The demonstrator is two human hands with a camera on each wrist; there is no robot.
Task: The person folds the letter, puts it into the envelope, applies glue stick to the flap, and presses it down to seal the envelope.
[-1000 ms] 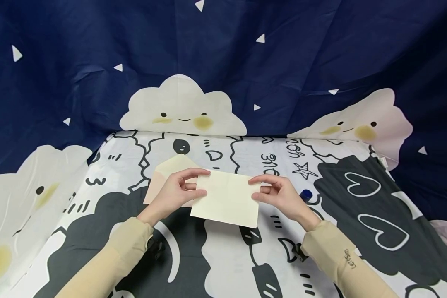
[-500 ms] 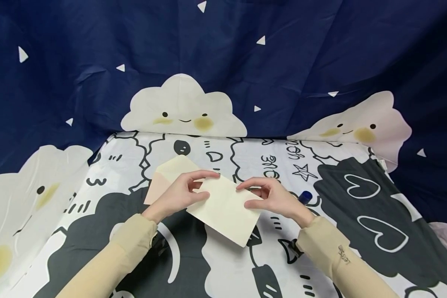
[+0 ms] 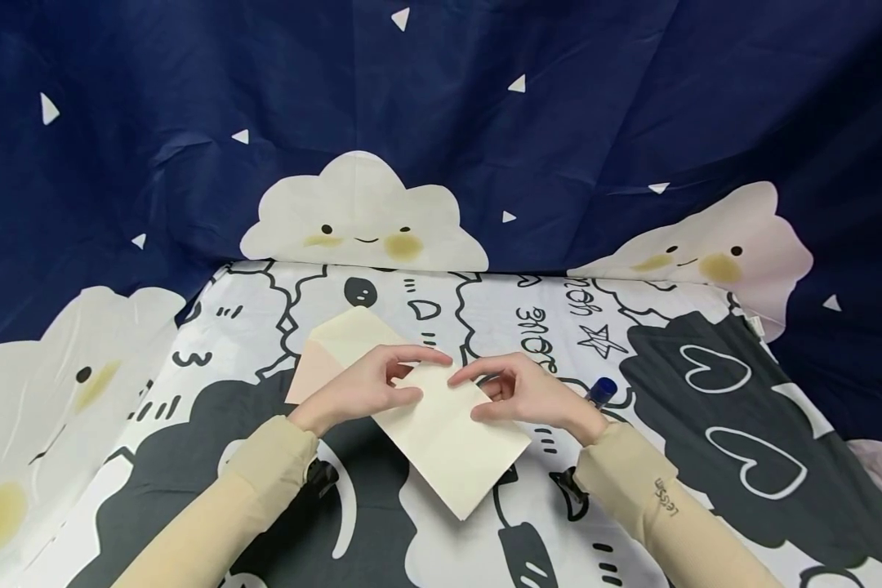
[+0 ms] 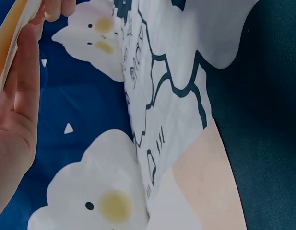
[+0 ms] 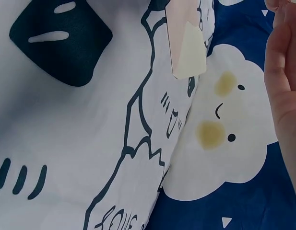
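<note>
As the left grip (image 3: 371, 385) and right grip (image 3: 527, 394) narrowly pinch it, the flat, cream-coloured paper (image 3: 448, 441) slants cornerwise.

I seem to be in a fabric-draped nook, either a bedroom-like corner of a home or a spot staged with cloth; I cannot tell which. Ahead of me hangs a navy cloth (image 3: 441, 82) with smiling clouds (image 3: 363, 212) and small white triangles (image 3: 518, 83), and below it a white-and-charcoal cloth (image 3: 676, 420), printed with doodled hearts (image 3: 716, 367), a star (image 3: 601, 340) and lettering (image 3: 535, 341), lies spread where I work.
</note>
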